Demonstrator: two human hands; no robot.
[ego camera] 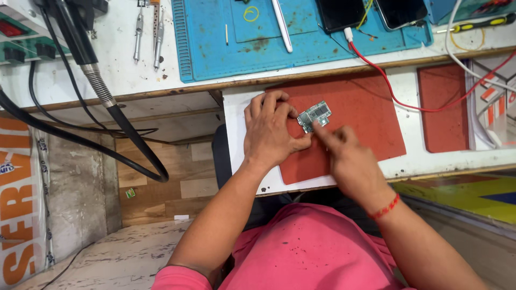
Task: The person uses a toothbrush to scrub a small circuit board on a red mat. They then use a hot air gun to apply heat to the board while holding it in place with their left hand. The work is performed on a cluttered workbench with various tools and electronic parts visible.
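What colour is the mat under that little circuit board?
Reddish-brown. The mat lies under the green circuit board, seen clearly in the head view.

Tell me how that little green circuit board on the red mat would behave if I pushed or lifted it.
The circuit board looks thin and flat, so probably stiff and light. Lying flat on the red mat, it likely slides rather than rolls. Its exposed small parts suggest it is fragile.

Small green circuit board (315, 115) flat on red mat (365, 107), pinned at its nine o'clock edge by left hand (269, 131), thumb below. Right hand (349, 158) at five o'clock of board, fingertip pressing its lower edge. Blue work mat (215, 43) at twelve o'clock; red cable (387, 86) toward two.
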